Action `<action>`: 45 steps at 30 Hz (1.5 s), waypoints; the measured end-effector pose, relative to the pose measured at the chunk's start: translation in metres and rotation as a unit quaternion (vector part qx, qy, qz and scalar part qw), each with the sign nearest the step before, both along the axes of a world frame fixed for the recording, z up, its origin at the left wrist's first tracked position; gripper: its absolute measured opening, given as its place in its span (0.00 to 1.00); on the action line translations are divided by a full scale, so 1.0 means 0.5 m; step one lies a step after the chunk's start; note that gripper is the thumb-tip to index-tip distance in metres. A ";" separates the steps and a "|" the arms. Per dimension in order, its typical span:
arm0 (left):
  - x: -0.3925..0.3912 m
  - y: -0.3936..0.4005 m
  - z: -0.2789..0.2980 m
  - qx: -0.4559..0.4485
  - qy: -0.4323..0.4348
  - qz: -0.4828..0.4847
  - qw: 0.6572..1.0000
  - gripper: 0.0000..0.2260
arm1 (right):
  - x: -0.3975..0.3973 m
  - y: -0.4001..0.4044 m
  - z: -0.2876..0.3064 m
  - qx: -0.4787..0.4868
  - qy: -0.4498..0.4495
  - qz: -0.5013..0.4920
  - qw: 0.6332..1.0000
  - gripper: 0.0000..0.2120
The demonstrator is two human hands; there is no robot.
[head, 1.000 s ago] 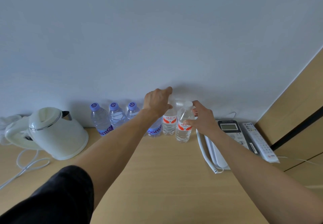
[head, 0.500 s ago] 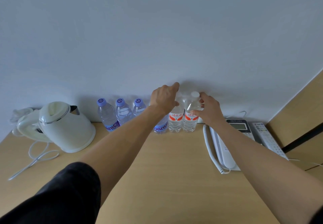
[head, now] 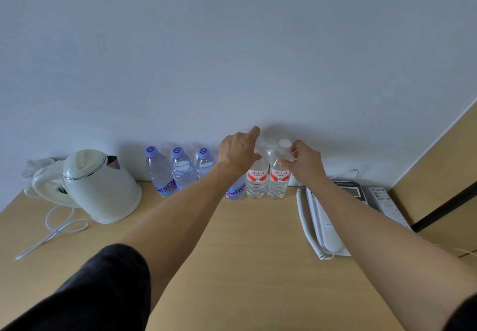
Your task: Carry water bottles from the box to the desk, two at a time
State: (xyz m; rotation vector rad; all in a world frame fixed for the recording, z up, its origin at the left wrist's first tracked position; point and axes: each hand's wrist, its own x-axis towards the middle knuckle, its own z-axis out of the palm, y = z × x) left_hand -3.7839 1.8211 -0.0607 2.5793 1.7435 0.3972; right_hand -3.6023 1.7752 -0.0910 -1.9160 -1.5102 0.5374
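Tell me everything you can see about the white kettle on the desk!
The kettle is a creamy white electric jug that looks like smooth plastic. It has a domed lid that is shut, a thin silver ring under the lid, a short dark spout pointing toward the bottles and a big looped handle on its far left side. It stands upright at the left end of the wooden desk, near the wall. A white cord curls beside it. No hand touches it.

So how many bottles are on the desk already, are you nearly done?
Six stand on the desk by the wall: four purple-capped bottles, one partly hidden by an arm, and two red-labelled bottles. The left hand and right hand are at the red-labelled pair's tops. The box is out of view, so what's left can't be told.
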 end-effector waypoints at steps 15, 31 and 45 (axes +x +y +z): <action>-0.045 -0.038 0.047 0.060 0.005 0.048 0.997 0.15 | 0.021 -0.045 0.046 -0.027 -0.063 0.018 0.997 0.21; 0.036 -0.166 0.095 0.042 0.042 -0.117 0.991 0.18 | -0.003 -0.293 0.140 -0.047 -0.158 -0.088 0.982 0.24; 0.321 -0.597 0.048 0.002 0.037 -0.421 0.906 0.18 | 0.098 -0.819 0.112 -0.181 -0.177 -0.334 0.908 0.25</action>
